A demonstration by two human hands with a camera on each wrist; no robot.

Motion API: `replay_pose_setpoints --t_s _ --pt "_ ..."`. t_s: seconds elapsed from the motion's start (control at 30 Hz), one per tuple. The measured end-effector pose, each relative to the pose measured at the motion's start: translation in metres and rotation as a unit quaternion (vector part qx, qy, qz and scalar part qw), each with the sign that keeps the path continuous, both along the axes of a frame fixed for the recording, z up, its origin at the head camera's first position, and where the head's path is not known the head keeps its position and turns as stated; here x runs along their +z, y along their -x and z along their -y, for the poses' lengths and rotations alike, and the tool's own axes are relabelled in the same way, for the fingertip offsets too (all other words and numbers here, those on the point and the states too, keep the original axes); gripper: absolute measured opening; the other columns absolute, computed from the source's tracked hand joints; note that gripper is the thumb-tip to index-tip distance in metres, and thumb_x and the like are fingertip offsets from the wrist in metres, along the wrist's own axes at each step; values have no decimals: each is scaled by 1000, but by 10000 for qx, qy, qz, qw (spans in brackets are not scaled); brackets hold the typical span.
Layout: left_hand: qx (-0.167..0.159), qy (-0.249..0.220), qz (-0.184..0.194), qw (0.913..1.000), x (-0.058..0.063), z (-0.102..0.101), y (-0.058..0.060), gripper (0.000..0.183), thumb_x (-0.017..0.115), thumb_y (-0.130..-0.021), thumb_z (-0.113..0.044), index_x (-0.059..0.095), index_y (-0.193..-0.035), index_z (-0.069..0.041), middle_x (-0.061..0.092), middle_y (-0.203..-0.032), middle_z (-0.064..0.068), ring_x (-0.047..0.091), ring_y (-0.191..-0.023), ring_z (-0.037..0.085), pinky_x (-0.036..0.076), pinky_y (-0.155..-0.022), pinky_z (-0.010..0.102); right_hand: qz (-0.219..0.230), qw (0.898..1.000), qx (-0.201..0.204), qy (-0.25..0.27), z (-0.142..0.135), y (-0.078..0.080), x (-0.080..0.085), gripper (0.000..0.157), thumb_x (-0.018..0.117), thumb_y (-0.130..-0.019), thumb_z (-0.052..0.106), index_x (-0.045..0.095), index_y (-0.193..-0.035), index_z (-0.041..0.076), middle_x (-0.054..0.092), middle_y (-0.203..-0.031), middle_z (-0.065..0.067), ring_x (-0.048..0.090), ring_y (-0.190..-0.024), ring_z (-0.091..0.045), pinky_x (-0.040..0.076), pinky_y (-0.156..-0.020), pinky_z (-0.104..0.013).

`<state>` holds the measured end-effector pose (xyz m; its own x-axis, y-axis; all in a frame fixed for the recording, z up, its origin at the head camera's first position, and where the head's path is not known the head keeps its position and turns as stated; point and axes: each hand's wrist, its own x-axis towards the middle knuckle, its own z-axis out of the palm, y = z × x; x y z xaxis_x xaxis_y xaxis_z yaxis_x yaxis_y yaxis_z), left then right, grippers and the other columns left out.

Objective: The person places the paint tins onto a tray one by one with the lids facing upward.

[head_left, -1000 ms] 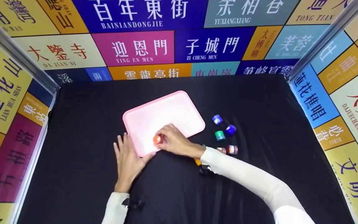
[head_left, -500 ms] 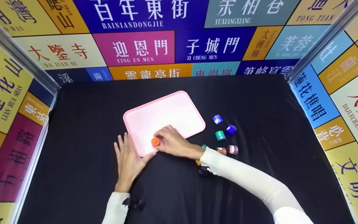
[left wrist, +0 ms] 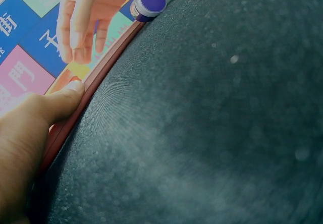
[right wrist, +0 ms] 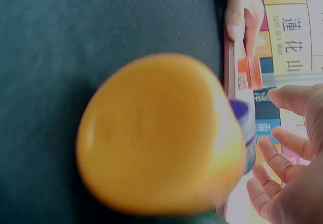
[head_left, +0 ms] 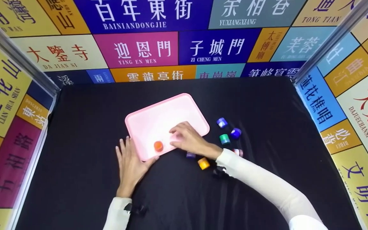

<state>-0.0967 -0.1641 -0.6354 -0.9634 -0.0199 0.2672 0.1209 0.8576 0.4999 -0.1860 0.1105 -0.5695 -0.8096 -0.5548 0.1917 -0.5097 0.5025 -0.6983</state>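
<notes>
A pink tray (head_left: 158,118) lies at a slant on the dark cloth. Inside its near left corner stands a small orange jar (head_left: 158,146), which the right wrist view also catches, orange jar (right wrist: 250,73), upright. My left hand (head_left: 131,166) rests against that corner, its fingers straight along the left edge and its thumb on the near rim. Over the tray, right of the orange jar and apart from it, my right hand (head_left: 188,139) has loosely bent fingers with nothing between them. Just outside the near rim is a purple-lidded jar (left wrist: 151,2), partly hidden by the right hand in the head view.
A yellow jar (head_left: 203,163) stands nearer, by the right wrist. Two blue jars (head_left: 222,123) and a green jar (head_left: 224,139) stand right of the tray. The right sleeve partly covers a reddish jar (head_left: 239,152). Sign-printed walls (head_left: 139,49) enclose the table.
My right hand has let go of the orange jar in the tray's corner and drawn away to the right. The yellow and purple jars are now uncovered. My left hand stays put.
</notes>
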Motion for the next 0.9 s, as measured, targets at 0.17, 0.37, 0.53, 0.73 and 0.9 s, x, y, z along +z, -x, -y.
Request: replay_pose_setpoints --t_s 0.17,0.37,0.53,0.73,0.9 --pt "31 -67 29 10000 0 1 0 132 86 -79 -71 31 -167 11 33 -172 36 16 -165 57 3 -134 68 37 9997 -232 104 -15 3 3 40 88 -92 20 77 -124 0 75 -119 -13 58 -125 -33 48 -110 -44" --pt "38 -64 -75 9999 -1 2 1 133 85 -78 -74 32 -166 12 37 -170 36 19 -164 57 4 -134 68 -19 9983 -449 384 -38 8 4 39 88 -91 17 76 -122 -3 75 -119 -17 60 -121 -34 49 -106 -46" --pt "45 -65 -115 9999 -2 1 1 133 85 -78 -72 32 -166 12 36 -170 36 19 -164 57 5 -134 68 -97 9967 -713 383 -59 12 6 38 89 -91 18 77 -122 -2 75 -122 -14 60 -122 -35 49 -104 -46" --pt "39 -105 -77 9999 -2 0 1 133 86 -78 -71 31 -167 11 34 -172 34 18 -164 56 4 -134 67 -176 9943 -988 349 -83 14 8 39 90 -90 17 77 -121 -3 76 -122 -16 59 -123 -38 47 -106 -49" --pt "21 -114 -145 9998 -2 0 0 132 86 -78 -71 32 -166 12 35 -171 35 19 -164 57 5 -134 68 -244 9917 -1235 276 -99 16 9 40 90 -88 15 77 -121 -3 76 -121 -16 59 -124 -40 45 -110 -52"
